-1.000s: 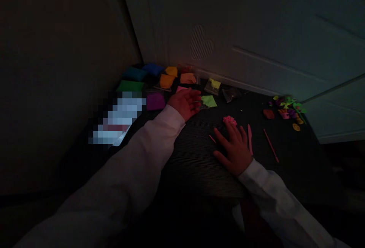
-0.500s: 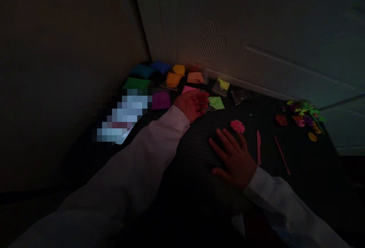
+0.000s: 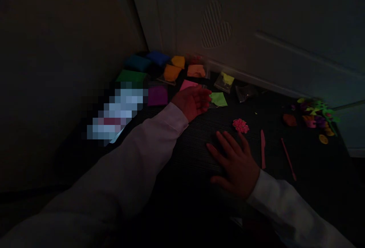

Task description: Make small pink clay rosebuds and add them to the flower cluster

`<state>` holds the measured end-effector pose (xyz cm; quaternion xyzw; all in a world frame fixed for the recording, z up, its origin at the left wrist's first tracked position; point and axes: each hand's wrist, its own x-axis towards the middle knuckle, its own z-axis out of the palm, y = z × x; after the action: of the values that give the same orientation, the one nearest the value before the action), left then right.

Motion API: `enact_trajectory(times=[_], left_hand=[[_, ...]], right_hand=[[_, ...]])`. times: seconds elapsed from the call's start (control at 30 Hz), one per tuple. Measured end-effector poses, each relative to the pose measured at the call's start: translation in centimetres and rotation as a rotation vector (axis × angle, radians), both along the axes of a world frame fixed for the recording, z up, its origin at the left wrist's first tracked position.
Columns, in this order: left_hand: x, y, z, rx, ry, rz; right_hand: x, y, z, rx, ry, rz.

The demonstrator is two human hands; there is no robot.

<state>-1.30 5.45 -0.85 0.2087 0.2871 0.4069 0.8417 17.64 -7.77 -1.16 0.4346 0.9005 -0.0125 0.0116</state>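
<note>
Though round, ruffled pink flower (image 3: 241,125)

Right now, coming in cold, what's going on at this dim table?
A person is working bare-handed at a dark table. The left hand is by the pink packet and the green packet, fingers loosely curled, with nothing visible in it. The right hand is spread palm down, fingertips close to a pink flower; whether they touch it is hard to tell. A pink knife and a thin stick lie to its right.
</note>
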Motion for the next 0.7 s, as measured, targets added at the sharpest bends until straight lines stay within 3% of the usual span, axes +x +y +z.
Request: enact_trajectory(times=[0.17, 0.3, 0.43, 0.6, 0.7], left_hand=[[0.08, -0.03, 0.00, -0.002, 0.009, 0.002], [0.17, -0.04, 0.02, -0.005, 0.020, 0.013], [0.26, -0.09, 0.13, 0.006, 0.035, 0.018], [0.26, -0.07, 0.11, 0.011, 0.046, 0.013], [0.23, 0.04, -0.05, 0.025, 0.048, 0.003]], right_hand=[[-0.07, 0.06, 0.10, 0.051, 0.008, -0.112], [-0.07, 0.04, -0.01, 0.008, 0.006, -0.013], [0.03, 0.08, -0.06, 0.057, 0.013, -0.115], [0.08, 0.12, -0.04, 0.004, 0.015, -0.002], [0.11, 0.29, 0.02, 0.041, 0.019, -0.112]])
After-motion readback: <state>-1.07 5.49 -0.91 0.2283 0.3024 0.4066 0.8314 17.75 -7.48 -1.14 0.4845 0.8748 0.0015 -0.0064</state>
